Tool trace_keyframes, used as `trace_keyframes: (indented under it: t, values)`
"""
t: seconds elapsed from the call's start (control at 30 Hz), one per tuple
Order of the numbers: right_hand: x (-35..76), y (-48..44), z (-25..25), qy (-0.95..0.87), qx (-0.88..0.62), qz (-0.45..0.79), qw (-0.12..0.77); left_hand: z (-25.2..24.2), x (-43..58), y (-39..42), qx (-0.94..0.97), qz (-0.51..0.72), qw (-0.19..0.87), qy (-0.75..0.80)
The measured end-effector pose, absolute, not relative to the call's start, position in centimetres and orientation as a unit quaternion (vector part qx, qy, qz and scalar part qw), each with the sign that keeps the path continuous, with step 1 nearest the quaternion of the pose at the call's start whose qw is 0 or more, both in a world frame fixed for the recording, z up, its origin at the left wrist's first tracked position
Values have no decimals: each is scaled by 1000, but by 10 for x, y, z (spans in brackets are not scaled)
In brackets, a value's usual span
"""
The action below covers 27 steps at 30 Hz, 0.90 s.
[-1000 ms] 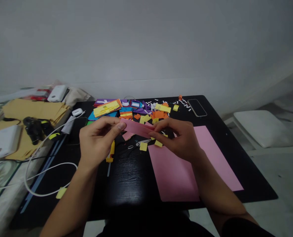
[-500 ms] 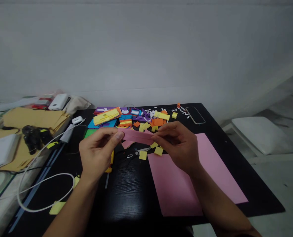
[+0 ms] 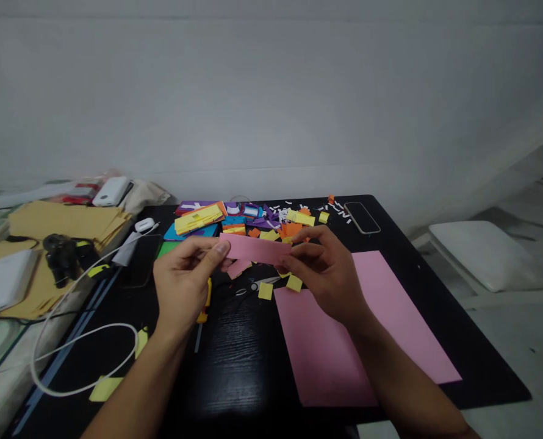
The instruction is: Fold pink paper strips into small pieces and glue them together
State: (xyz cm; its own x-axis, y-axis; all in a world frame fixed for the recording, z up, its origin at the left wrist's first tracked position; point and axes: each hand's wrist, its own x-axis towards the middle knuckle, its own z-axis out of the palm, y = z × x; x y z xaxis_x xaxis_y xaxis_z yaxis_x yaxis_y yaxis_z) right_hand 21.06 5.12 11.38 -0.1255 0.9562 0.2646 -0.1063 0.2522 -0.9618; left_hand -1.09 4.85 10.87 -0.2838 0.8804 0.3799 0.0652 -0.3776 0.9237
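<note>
A narrow pink paper strip [image 3: 255, 249] is held level above the black table [image 3: 239, 360], pinched at both ends. My left hand [image 3: 185, 277] grips its left end between thumb and fingers. My right hand [image 3: 327, 268] pinches its right end, fingers curled. Under my right forearm lies a large pink paper sheet [image 3: 381, 305]. Small scissors [image 3: 257, 284] and yellow paper squares [image 3: 265, 291] lie just below the strip. A small pink offcut [image 3: 237, 268] lies beneath it.
A heap of coloured paper pieces [image 3: 235, 218] lines the table's far edge, with a phone [image 3: 362, 217] at its right. A yellow utility knife [image 3: 204, 300] lies by my left hand. White cable [image 3: 83, 332], a black gadget [image 3: 61, 256] and brown envelopes [image 3: 65, 219] fill the left.
Both hands stay pinched on the strip, which has turned so that more of its flat face shows. The view has tilted slightly, shifting the table down in the picture.
</note>
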Motion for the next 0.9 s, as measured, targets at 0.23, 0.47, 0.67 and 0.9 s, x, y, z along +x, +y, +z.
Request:
trace_keyframes:
  t: [0.23,0.47,0.67,0.9]
  values:
    - [208,48,105,-655,-339,378,559,105,-4,52,460,669,363,457]
    - [206,48,100,-699,-365,287,543,102,3,52,430,664,413,451]
    - [205,42,101,-689,-341,317,555,104,7,53,399,678,442,431]
    - [204,41,102,-612,-325,432,577,104,3,53,425,687,409,423]
